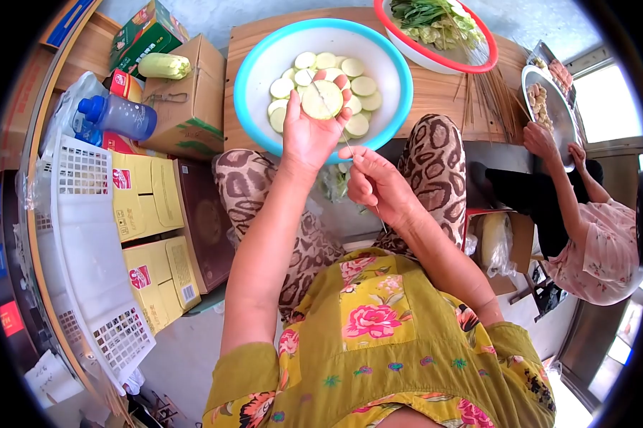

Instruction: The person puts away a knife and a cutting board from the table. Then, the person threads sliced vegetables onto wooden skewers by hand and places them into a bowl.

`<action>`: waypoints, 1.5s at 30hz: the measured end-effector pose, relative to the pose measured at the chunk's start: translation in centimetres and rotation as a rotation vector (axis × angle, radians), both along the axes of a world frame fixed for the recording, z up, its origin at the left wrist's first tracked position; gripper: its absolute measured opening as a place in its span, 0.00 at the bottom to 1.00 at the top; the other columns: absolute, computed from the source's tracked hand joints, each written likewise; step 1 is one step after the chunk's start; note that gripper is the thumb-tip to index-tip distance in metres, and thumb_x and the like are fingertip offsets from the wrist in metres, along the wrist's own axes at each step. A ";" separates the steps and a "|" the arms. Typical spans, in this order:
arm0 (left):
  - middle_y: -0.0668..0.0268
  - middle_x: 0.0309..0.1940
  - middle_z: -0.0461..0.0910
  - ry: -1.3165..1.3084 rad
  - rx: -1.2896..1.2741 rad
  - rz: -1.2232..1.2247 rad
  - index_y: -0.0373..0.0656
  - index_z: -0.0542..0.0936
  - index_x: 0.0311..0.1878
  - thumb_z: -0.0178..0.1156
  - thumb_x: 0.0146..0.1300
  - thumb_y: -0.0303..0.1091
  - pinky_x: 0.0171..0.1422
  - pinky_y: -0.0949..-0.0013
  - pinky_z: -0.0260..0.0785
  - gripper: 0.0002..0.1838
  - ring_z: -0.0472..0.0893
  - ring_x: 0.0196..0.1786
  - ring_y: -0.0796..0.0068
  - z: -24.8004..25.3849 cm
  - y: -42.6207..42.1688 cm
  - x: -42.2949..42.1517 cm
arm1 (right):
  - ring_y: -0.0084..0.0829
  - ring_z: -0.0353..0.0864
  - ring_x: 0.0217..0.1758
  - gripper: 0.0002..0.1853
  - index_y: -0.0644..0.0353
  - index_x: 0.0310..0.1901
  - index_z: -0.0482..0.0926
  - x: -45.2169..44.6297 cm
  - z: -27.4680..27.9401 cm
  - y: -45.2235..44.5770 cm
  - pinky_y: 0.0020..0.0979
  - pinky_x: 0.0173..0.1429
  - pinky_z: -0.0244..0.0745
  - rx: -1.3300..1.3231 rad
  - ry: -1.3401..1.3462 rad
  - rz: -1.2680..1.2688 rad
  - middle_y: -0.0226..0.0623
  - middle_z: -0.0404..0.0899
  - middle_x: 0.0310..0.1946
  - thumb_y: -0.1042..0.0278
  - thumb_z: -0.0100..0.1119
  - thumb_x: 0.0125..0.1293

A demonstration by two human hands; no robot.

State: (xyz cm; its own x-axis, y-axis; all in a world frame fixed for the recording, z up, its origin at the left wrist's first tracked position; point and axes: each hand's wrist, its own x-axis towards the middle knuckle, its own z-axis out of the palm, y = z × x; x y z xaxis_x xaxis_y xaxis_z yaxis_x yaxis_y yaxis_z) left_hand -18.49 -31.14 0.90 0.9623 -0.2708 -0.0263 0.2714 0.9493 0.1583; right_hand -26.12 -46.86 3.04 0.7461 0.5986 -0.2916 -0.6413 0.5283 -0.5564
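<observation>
My left hand (313, 132) holds a round pale green vegetable slice (322, 99) over a white basin with a blue rim (244, 85). More round slices (363, 86) lie in the basin. A thin skewer (348, 145) runs across the slice and down to my right hand (380, 182), whose thumb and forefinger pinch it just below the basin's rim. Whether the skewer passes through the slice or lies on its face, I cannot tell.
Behind right, a red-rimmed basin (490, 53) holds leafy greens; thin sticks (489, 107) lie beside it. At the right, another person (598, 235) holds a metal bowl (570, 132). Boxes (193, 93), a blue bottle (125, 116) and a white basket (86, 235) stand at the left.
</observation>
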 end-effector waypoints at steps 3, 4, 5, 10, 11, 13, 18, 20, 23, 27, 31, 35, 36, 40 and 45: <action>0.55 0.51 0.75 0.017 0.094 0.065 0.43 0.68 0.63 0.35 0.73 0.55 0.50 0.61 0.68 0.29 0.74 0.48 0.61 -0.4 0.1 0.1 | 0.18 0.56 0.13 0.12 0.60 0.51 0.72 -0.6 -0.2 0.5 0.20 0.22 0.53 -0.053 0.010 0.009 0.24 0.65 0.14 0.65 0.43 0.74; 0.55 0.51 0.75 0.018 0.091 0.065 0.43 0.68 0.63 0.35 0.73 0.55 0.50 0.61 0.68 0.29 0.74 0.48 0.61 -0.5 0.2 0.3 | 0.18 0.56 0.13 0.11 0.60 0.50 0.72 -1.0 -0.3 0.4 0.20 0.22 0.53 -0.070 0.030 0.009 0.24 0.65 0.14 0.65 0.42 0.74; 0.56 0.49 0.75 0.057 0.097 0.101 0.42 0.69 0.63 0.35 0.73 0.55 0.49 0.61 0.68 0.29 0.74 0.46 0.62 -0.1 0.4 0.4 | 0.18 0.56 0.13 0.11 0.60 0.50 0.72 -1.3 -0.4 0.4 0.20 0.22 0.53 -0.072 0.031 0.010 0.24 0.65 0.14 0.65 0.42 0.74; 0.54 0.49 0.75 0.001 0.101 0.131 0.37 0.68 0.63 0.31 0.73 0.51 0.54 0.60 0.67 0.30 0.73 0.47 0.58 -1.2 2.5 1.0 | 0.17 0.55 0.13 0.11 0.61 0.49 0.73 -2.9 -0.2 -0.7 0.20 0.21 0.52 -0.260 0.015 0.069 0.25 0.64 0.14 0.67 0.42 0.75; 0.54 0.49 0.75 0.003 0.102 0.136 0.37 0.68 0.63 0.31 0.73 0.51 0.54 0.60 0.67 0.30 0.73 0.47 0.58 -1.2 2.6 1.0 | 0.17 0.55 0.13 0.11 0.61 0.49 0.73 -3.1 0.0 -0.9 0.20 0.21 0.52 -0.259 0.016 0.075 0.25 0.64 0.14 0.67 0.42 0.75; 0.54 0.49 0.75 -0.030 0.111 0.116 0.36 0.68 0.63 0.31 0.73 0.51 0.54 0.60 0.67 0.31 0.73 0.46 0.58 -1.2 2.7 0.8 | 0.16 0.55 0.13 0.11 0.62 0.49 0.73 -3.4 0.5 -1.4 0.19 0.20 0.52 -0.268 -0.009 0.054 0.25 0.64 0.14 0.68 0.42 0.75; 0.53 0.48 0.75 0.020 0.134 0.169 0.35 0.69 0.62 0.31 0.73 0.51 0.54 0.59 0.67 0.31 0.73 0.46 0.58 -1.1 2.7 0.9 | 0.16 0.56 0.13 0.11 0.63 0.49 0.73 -3.7 1.0 -2.0 0.19 0.19 0.51 -0.292 0.006 0.079 0.25 0.64 0.13 0.68 0.42 0.75; 0.52 0.48 0.75 0.013 0.128 0.168 0.35 0.69 0.62 0.30 0.73 0.51 0.54 0.59 0.67 0.31 0.73 0.46 0.58 -1.1 2.7 0.9 | 0.16 0.55 0.13 0.11 0.63 0.49 0.73 -3.7 1.2 -2.1 0.19 0.18 0.51 -0.292 0.012 0.081 0.25 0.64 0.13 0.68 0.42 0.75; 0.53 0.47 0.75 0.021 0.161 0.187 0.34 0.69 0.62 0.31 0.73 0.51 0.54 0.59 0.67 0.31 0.73 0.47 0.58 -0.8 2.7 0.8 | 0.16 0.56 0.12 0.11 0.64 0.48 0.74 -3.5 1.5 -2.2 0.19 0.17 0.50 -0.300 -0.003 0.093 0.25 0.64 0.13 0.68 0.42 0.75; 0.54 0.47 0.75 0.001 0.205 0.165 0.36 0.69 0.62 0.33 0.73 0.49 0.53 0.60 0.67 0.29 0.73 0.46 0.59 -0.6 2.6 0.7 | 0.16 0.56 0.12 0.11 0.64 0.48 0.74 -3.4 1.9 -2.2 0.18 0.16 0.50 -0.299 -0.031 0.086 0.25 0.64 0.13 0.68 0.43 0.74; 0.55 0.46 0.75 -0.027 0.233 0.132 0.38 0.69 0.63 0.34 0.72 0.48 0.51 0.62 0.67 0.28 0.73 0.46 0.61 -0.5 2.2 0.4 | 0.14 0.54 0.12 0.11 0.61 0.47 0.76 -3.2 1.7 -1.5 0.18 0.16 0.46 -0.314 -0.044 0.042 0.23 0.65 0.12 0.68 0.45 0.73; 0.56 0.45 0.76 -0.011 0.262 0.147 0.37 0.69 0.62 0.35 0.72 0.48 0.50 0.62 0.67 0.28 0.73 0.46 0.61 -0.3 2.2 0.3 | 0.14 0.54 0.11 0.11 0.61 0.47 0.76 -3.0 1.9 -1.2 0.18 0.15 0.46 -0.301 -0.056 0.029 0.23 0.65 0.12 0.68 0.45 0.73; 0.56 0.45 0.76 -0.017 0.264 0.143 0.37 0.69 0.62 0.35 0.72 0.48 0.50 0.62 0.67 0.28 0.73 0.46 0.61 -0.3 2.2 0.3 | 0.14 0.54 0.11 0.11 0.61 0.47 0.76 -2.9 2.0 -1.2 0.18 0.15 0.46 -0.304 -0.058 0.026 0.23 0.65 0.13 0.68 0.45 0.73; 0.56 0.44 0.76 -0.014 0.252 0.130 0.37 0.69 0.62 0.36 0.71 0.48 0.51 0.62 0.67 0.28 0.73 0.46 0.61 -0.3 2.1 0.3 | 0.13 0.54 0.12 0.11 0.61 0.47 0.76 -2.7 1.9 -0.9 0.18 0.16 0.46 -0.318 -0.072 0.020 0.22 0.64 0.13 0.68 0.44 0.73; 0.56 0.45 0.76 0.033 0.231 0.145 0.37 0.70 0.61 0.36 0.71 0.47 0.51 0.62 0.67 0.27 0.73 0.46 0.61 0.1 1.7 0.0 | 0.13 0.56 0.14 0.11 0.60 0.48 0.76 -2.3 1.0 -0.4 0.17 0.19 0.49 -0.363 -0.125 0.009 0.21 0.64 0.14 0.67 0.45 0.73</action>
